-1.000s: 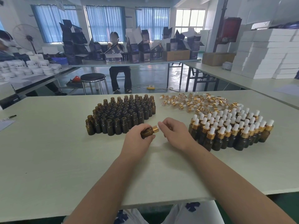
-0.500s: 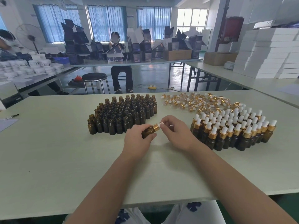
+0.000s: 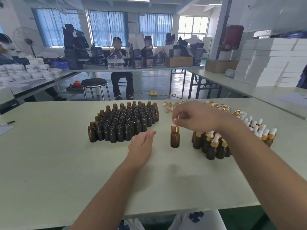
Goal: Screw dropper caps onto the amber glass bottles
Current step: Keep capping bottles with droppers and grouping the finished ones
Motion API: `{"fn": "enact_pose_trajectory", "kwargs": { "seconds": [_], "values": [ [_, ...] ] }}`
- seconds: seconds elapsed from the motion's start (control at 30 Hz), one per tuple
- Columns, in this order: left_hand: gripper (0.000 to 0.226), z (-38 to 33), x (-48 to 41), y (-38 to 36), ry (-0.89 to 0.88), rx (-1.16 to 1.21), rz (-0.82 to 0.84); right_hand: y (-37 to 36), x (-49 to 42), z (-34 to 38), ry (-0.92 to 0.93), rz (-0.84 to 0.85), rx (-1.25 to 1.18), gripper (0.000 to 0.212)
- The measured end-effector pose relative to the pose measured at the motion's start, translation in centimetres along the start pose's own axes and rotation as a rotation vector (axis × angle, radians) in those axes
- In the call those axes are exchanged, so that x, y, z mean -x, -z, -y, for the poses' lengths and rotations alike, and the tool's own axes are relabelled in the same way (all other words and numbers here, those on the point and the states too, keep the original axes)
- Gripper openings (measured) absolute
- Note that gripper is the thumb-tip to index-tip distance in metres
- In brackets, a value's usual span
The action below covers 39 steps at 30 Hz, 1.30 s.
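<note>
One amber glass bottle (image 3: pixel 175 138) with a gold dropper cap (image 3: pixel 175 128) stands upright on the pale table (image 3: pixel 49 163), between the two bottle groups. My right hand (image 3: pixel 197 116) pinches the cap's white rubber bulb from above. Left of the bottle, my left hand (image 3: pixel 141 145) lies open, fingers straight, holding nothing. A dense block of uncapped amber bottles (image 3: pixel 123 122) stands at centre left. Capped bottles (image 3: pixel 216 145) cluster at the right, partly hidden by my right forearm. Loose gold dropper caps (image 3: pixel 221 107) lie in a heap behind them.
A pen (image 3: pixel 10 122) and paper lie at the table's left edge. Beyond the table stand a stool (image 3: pixel 94 83), a seated person (image 3: pixel 122 72) among dark cartons, white jars (image 3: pixel 25 72) on a left table, and stacked white boxes (image 3: pixel 272 62) on a right table.
The bottle was held tilted between both hands; now it stands upright on the table. My left hand has let go and opened. My right hand has risen and holds the bulb from above.
</note>
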State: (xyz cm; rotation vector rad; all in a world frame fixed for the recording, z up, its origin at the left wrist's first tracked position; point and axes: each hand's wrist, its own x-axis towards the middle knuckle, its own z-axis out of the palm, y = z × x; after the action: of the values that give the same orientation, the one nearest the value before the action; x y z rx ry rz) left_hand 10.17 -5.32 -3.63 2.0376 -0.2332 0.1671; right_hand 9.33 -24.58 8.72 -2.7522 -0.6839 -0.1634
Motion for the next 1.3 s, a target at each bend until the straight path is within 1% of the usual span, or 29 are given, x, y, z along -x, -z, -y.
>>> {"fn": "enact_pose_trajectory", "kwargs": {
  "seconds": [0.07,0.17,0.27,0.43,0.6,0.67,0.77,0.87,0.9,0.97,1.03,1.07,1.13,1.2,1.23,1.3],
  "values": [
    [0.053,-0.1,0.0,-0.1,-0.001,-0.001,0.025,1.3,0.3,-0.3,-0.014,0.061,0.089,0.009],
    [0.049,-0.1,0.1,-0.1,0.008,-0.017,0.058,2.0,0.6,-1.1,-0.042,0.167,0.271,0.016],
    [0.039,0.0,0.0,-0.2,0.007,-0.061,0.072,1.8,0.7,-2.0,-0.069,0.262,0.392,0.013],
    [0.036,0.1,-0.1,-0.2,0.017,-0.101,0.085,1.4,1.1,-3.1,-0.146,0.346,0.475,0.012],
    [0.033,0.1,-0.1,-0.3,0.007,-0.088,0.08,1.1,1.1,-3.5,-0.156,0.353,0.519,0.012],
    [0.03,0.3,-0.1,-0.3,-0.002,-0.05,0.05,1.2,1.0,-3.6,-0.161,0.365,0.528,0.014],
    [0.027,0.2,-0.1,-0.1,-0.002,0.06,-0.09,1.6,0.6,-3.7,-0.162,0.384,0.492,0.016],
    [0.019,-0.1,-0.2,0.3,0.016,0.204,-0.336,2.3,-0.4,-4.5,-0.126,0.328,0.387,0.016],
    [0.021,-0.2,-0.3,0.6,0.024,0.265,-0.433,2.5,-1.0,-5.0,-0.115,0.291,0.343,0.014],
    [0.038,-0.6,-0.4,1.2,0.038,0.424,-0.624,2.9,-2.4,-6.4,-0.127,0.199,0.276,0.013],
    [0.051,-0.8,-0.5,2.0,0.09,0.584,-0.781,2.9,-3.7,-8.3,-0.207,0.141,0.247,0.015],
    [0.053,-0.8,-0.6,2.4,0.132,0.643,-0.84,2.8,-4.1,-9.2,-0.271,0.137,0.244,0.02],
    [0.055,-0.6,-0.9,3.1,0.211,0.73,-0.927,2.4,-4.4,-11.2,-0.416,0.178,0.272,0.032],
    [0.055,-0.1,-1.2,3.8,0.281,0.831,-0.991,1.8,-4.0,-12.7,-0.533,0.25,0.346,0.037],
    [0.055,0.2,-1.4,4.2,0.327,0.885,-1.017,1.6,-3.7,-13.2,-0.554,0.283,0.383,0.037],
    [0.058,0.8,-1.8,5.0,0.446,0.983,-1.046,1.1,-3.3,-14.3,-0.599,0.325,0.374,0.037]
  ]
}}
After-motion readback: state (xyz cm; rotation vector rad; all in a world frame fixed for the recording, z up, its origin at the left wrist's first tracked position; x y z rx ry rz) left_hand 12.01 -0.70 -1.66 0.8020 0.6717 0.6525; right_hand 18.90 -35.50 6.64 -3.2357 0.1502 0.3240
